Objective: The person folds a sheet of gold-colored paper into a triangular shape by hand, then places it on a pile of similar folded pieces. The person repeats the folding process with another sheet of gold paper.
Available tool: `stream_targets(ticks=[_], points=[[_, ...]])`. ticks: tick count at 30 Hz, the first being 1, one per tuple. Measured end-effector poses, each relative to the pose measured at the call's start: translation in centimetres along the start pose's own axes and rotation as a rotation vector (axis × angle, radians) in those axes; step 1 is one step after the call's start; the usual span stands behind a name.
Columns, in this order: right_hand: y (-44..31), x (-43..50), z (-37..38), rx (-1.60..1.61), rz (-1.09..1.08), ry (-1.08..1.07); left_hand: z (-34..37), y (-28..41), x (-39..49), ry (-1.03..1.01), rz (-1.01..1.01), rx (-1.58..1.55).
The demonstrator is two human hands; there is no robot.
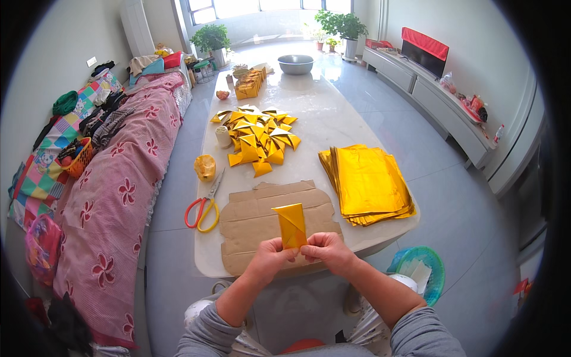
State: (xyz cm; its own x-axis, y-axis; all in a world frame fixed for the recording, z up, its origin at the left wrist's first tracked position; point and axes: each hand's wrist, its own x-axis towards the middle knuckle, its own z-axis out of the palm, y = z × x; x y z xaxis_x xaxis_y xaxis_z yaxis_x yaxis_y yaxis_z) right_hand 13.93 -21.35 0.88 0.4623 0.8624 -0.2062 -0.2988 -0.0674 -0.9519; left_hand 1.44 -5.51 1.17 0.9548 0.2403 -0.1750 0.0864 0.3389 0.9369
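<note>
Between my two hands is a folded strip of gold foil paper [293,225], held upright by its lower end. The fingers of my left hand [272,256] pinch its lower left corner, and my right hand [328,251] grips the lower right one. A diagonal fold crosses its face, and its top edge slants. Beneath it, a flattened piece of brown cardboard [254,214] lies at the near end of the table. To the right rests a thick stack of flat gold foil sheets [370,180]. Farther off, many folded gold foil pieces [263,136] form a loose heap.
Scissors [207,205] with red and yellow handles lie left of the cardboard, below an orange-yellow lump [204,168]. A white roll [222,137] stands by the heap. Rows of folded gold pieces [250,85] and a grey basin [295,64] are farther back. A teal basket [435,281] stands on the floor.
</note>
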Motion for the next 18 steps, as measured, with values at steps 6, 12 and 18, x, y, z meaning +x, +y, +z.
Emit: stream_targets(ticks=[6,12,18], points=[[-0.12,0.15,-0.17,0.000,-0.009,0.029,-0.38,-0.28,0.32,0.053,0.008,-0.004],[-0.03,0.22,-0.14,0.010,-0.040,0.025,-0.47,-0.01,0.21,0.064,0.023,-0.007],[0.18,0.20,-0.16,0.023,-0.062,0.043,-0.38,-0.05,0.23,0.073,0.028,-0.001]])
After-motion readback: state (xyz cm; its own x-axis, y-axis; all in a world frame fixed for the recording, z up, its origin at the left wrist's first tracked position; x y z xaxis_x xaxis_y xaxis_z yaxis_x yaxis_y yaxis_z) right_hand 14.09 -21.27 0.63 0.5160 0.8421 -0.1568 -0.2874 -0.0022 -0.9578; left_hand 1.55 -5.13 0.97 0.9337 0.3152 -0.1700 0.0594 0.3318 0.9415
